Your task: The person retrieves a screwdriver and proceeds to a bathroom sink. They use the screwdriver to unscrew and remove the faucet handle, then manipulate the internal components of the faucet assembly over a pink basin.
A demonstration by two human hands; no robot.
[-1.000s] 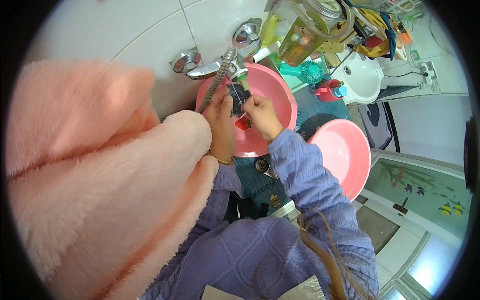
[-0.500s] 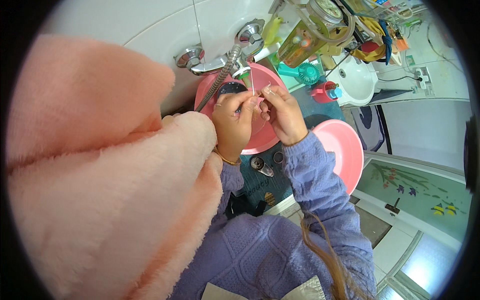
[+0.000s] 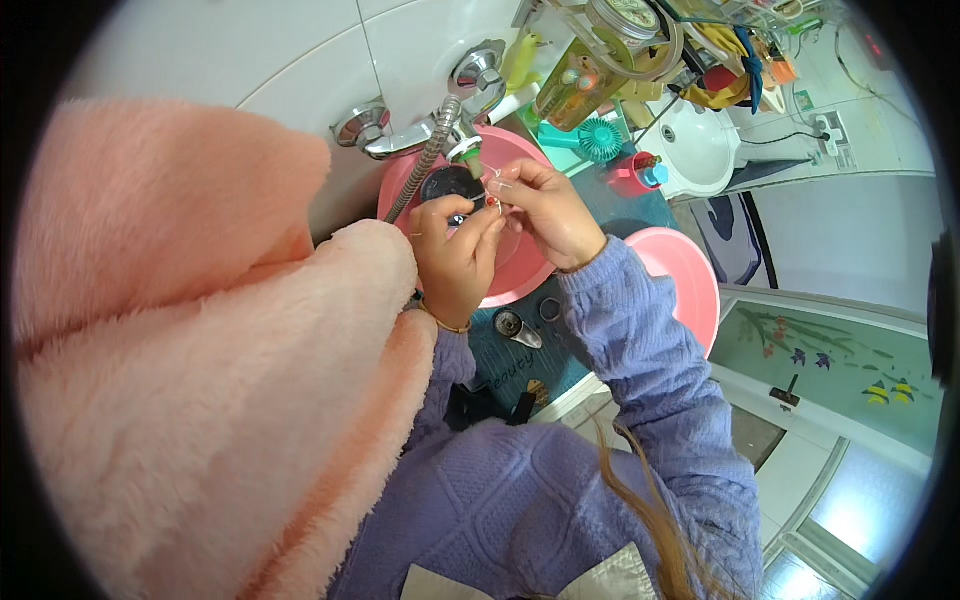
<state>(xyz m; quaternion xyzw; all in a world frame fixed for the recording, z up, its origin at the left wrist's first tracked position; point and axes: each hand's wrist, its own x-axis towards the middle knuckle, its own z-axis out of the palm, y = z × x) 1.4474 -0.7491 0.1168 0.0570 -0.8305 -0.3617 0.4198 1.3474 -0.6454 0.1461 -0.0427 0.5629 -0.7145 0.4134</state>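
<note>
Above a pink basin, my two hands meet at the fingertips. My left hand has its thumb and fingers pinched, but what lies in them is too small to tell. Thumb and forefinger of my right hand close on a thin white strand-like piece. A tiny red bit shows between the hands; its kind is unclear. Inside the basin, partly behind my left hand, is a dark round dish. The green-ringed tap spout comes down just beyond my fingertips.
A grey metal hose runs beside the basin, and pink fluffy cloth fills the left. Another pink basin stands right. Nearby are a teal brush, a pink cup, a white washbasin and a small metal piece.
My hands have shifted slightly and regripped at the fingertips. The upright white strand now looks shorter, and a red bit shows. The whole view has moved a little.
</note>
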